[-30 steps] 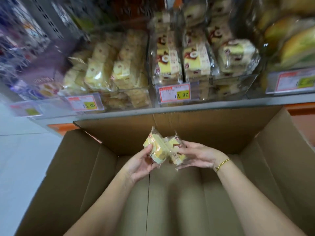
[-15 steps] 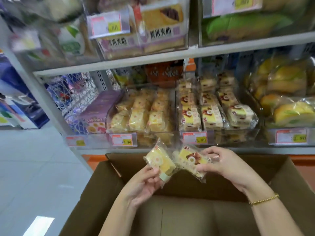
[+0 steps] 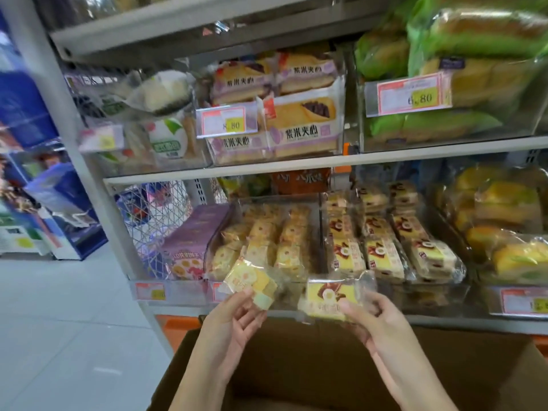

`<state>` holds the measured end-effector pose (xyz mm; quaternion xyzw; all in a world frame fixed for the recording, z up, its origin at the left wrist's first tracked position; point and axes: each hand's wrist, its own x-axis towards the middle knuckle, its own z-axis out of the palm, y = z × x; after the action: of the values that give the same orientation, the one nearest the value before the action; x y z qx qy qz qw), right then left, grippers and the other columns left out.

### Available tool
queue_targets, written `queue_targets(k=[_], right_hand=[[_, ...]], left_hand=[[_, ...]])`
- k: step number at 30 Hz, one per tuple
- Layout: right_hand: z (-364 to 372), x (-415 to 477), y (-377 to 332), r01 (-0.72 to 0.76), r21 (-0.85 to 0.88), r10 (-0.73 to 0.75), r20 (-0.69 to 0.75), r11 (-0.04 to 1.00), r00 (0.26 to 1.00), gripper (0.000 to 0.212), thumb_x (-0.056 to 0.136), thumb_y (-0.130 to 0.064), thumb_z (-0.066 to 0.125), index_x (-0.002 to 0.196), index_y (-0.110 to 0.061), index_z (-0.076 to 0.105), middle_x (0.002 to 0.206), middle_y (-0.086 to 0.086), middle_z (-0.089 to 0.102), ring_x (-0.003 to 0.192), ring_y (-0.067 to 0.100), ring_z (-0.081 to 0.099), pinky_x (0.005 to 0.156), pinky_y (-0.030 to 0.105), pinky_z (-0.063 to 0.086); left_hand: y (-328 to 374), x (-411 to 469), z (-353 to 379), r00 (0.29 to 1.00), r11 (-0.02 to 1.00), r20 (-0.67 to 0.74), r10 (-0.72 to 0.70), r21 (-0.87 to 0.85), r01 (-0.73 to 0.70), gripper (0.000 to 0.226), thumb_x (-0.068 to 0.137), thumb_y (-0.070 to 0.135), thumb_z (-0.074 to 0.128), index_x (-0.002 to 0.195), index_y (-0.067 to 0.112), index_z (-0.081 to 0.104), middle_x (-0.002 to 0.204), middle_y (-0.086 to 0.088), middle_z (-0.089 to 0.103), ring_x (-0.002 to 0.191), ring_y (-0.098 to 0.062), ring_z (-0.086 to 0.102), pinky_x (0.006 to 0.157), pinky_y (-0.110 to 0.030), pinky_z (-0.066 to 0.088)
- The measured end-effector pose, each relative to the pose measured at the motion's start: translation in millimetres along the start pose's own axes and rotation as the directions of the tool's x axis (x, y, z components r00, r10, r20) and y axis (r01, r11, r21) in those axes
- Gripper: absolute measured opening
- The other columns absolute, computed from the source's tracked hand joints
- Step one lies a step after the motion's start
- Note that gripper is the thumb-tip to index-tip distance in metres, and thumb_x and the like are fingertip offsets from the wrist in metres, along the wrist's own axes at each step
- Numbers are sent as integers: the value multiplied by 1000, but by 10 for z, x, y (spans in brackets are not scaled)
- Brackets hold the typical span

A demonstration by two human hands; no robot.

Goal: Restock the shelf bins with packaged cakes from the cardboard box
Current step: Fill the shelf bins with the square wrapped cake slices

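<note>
My left hand (image 3: 234, 318) pinches a small yellow flower-print cake pack (image 3: 252, 281), held up before the clear bin (image 3: 267, 241) of the same yellow cakes. My right hand (image 3: 370, 317) grips a second cake pack (image 3: 329, 296), yellow with a brown and white label, just below the neighbouring bin (image 3: 385, 241) of matching packs. Both packs hover above the open cardboard box (image 3: 296, 366), whose far wall and inside fill the bottom of the view. The packs are apart, roughly a hand's width between them.
A purple biscuit box (image 3: 189, 241) stands left of the yellow-cake bin. Larger bread packs fill the upper shelf (image 3: 296, 114) and the right bins (image 3: 504, 232). Price tags line the shelf fronts. A white tiled aisle floor (image 3: 59, 321) lies left, with blue display stands beyond.
Both hands lifted the two cake packs out of the box and up to the lower shelf's front, and drew them apart. My view tilted upward, bringing the upper shelf into sight.
</note>
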<state>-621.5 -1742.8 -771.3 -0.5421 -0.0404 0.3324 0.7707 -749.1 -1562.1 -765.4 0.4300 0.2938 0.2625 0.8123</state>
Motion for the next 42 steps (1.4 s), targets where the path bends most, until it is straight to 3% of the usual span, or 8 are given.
queue_targets(k=[7,12,18,23,29,33,37,42], right_hand=[[302,-62,202,-33,230,37,-11,973,999,48,68,-18,70,113,-7,58,93,10,75,89,19,70,71,25,48],[404,-19,236,-42,357,58,-34,933,998,60,69,-10,71,125,-5,50,104,17,69,95,23,66,73,29,49],[509,-15,237,-111,446,102,44,888,994,46,61,-4,68,106,-2,59,99,18,71,100,27,64,80,35,49],[531,-31,280,-137,448,111,84,883,990,50,62,-2,68,111,-1,57,91,16,74,99,28,65,77,34,49],[513,-82,216,-110,443,88,69,890,994,100,19,-16,98,109,-3,57,94,15,74,84,25,73,73,33,47],[466,-37,103,-59,377,19,109,924,994,57,58,-6,73,113,-4,56,93,13,74,90,25,71,73,33,55],[462,36,-52,33,283,-64,100,959,993,60,49,-9,80,106,-8,59,92,10,75,83,21,73,68,29,60],[453,92,-137,76,291,-101,75,954,992,69,39,-9,82,104,-10,58,87,7,75,82,23,72,64,29,60]], left_hand=[[172,-32,-115,993,977,-5,118,181,-115,49,70,18,72,117,13,61,111,-9,70,107,-23,66,101,-42,47],[178,-66,-126,995,981,-3,104,164,-102,51,70,21,71,119,15,59,108,-8,72,102,-24,68,90,-38,52],[226,-95,-198,993,990,-27,114,82,-112,49,71,18,69,117,7,53,107,-24,67,89,-31,67,87,-43,53],[293,-58,-165,997,997,-17,71,-27,-71,39,72,21,64,108,8,58,102,-21,64,87,-29,66,61,-29,59],[435,-24,-291,991,991,111,-80,117,67,91,35,20,94,116,3,56,112,-27,65,96,-37,67,65,-34,60],[651,20,-377,964,970,191,-187,191,150,107,20,12,97,119,1,57,110,-26,67,93,-36,70,75,-42,60],[911,248,-340,962,962,174,-208,213,170,78,45,19,92,111,3,54,74,-10,67,65,-19,66,59,-26,50],[1169,833,-120,995,977,-28,-99,185,102,29,77,5,64,104,4,52,99,-17,64,88,-27,65,72,-33,49]])
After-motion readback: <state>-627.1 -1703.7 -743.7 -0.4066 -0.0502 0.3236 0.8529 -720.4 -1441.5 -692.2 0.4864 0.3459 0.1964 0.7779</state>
